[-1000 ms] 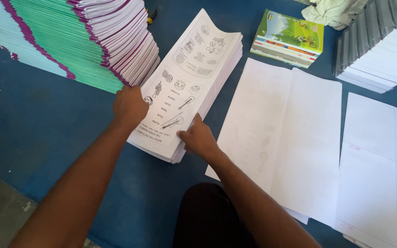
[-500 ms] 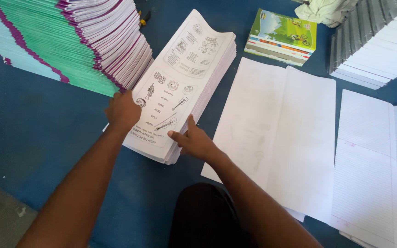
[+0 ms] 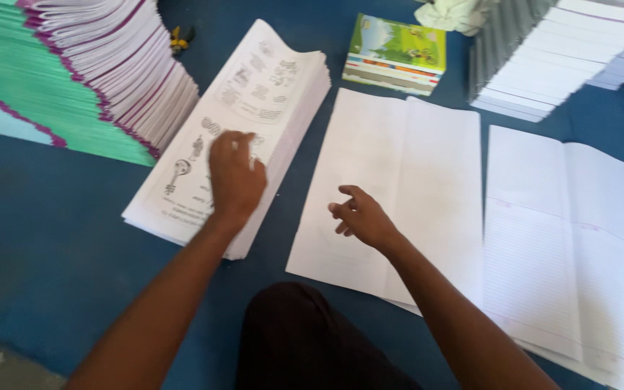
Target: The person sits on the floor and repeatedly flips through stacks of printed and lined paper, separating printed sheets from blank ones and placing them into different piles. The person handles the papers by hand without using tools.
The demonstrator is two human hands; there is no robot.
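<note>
On the blue floor covering (image 3: 52,238), near centre-left, a thick stack of printed sheets (image 3: 269,94) is laid at a slant, its picture-printed face up. The left hand (image 3: 234,177) is pressed flat on the near half of that stack, fingers spread and blurred at the tips; whether a sheet edge is pinched cannot be told. Likely the palm is set there to steady the pile or to peel off the top sheet. The right hand (image 3: 361,217) is held just above the folded blank sheets (image 3: 406,180) to the right of the stack, fingers loosely curled, nothing grasped. Further right, ruled sheets (image 3: 565,245) are spread open, overlapped at their edge by the blank ones. Piles appear ranged side by side within arm's reach, probably for gathering in sequence.

Far left, a fanned heap of green-and-purple covers (image 3: 74,79) is leaned toward the stack. Far centre, a small pile of green picture books (image 3: 397,49) is set; far right, grey-edged bundles (image 3: 550,50). A dark-clothed knee (image 3: 305,339) is seen at the near edge.
</note>
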